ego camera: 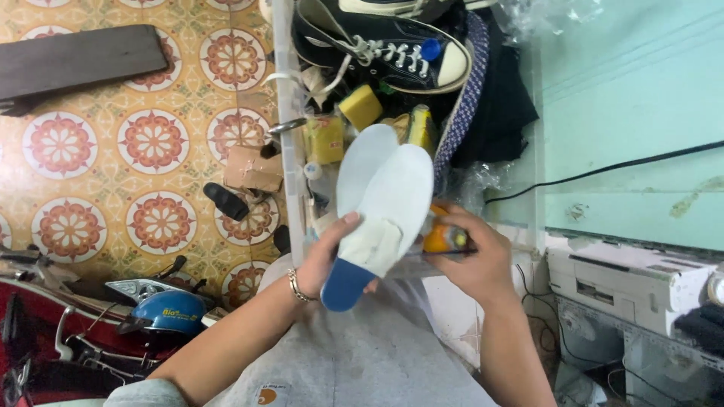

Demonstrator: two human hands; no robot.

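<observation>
I see 2 white insoles [385, 196] held up in front of me, 1 lying partly over the other. My left hand [332, 252] has them: the thumb presses on the front and the fingers curl round behind, near the blue heel end [345, 283]. Their long way runs from that blue heel, low and close to me, up and a little right to the round toe ends.

My right hand [471, 256] is just beside the insoles, on their right. It is closed round a small orange and dark thing [445, 237]; I cannot tell what it is. So the left hand is the 1 on the insoles, and the right is a short reach away.

Behind the insoles is a clear plastic box [285, 90] full of stuff. A black sneaker with white laces [385, 49] lies on top, a yellow sponge [360, 105] sits under it, and a yellow packet [326, 139] is left of the toe ends. A brown cardboard piece [251, 169] lies on the patterned floor tiles [151, 143].
</observation>
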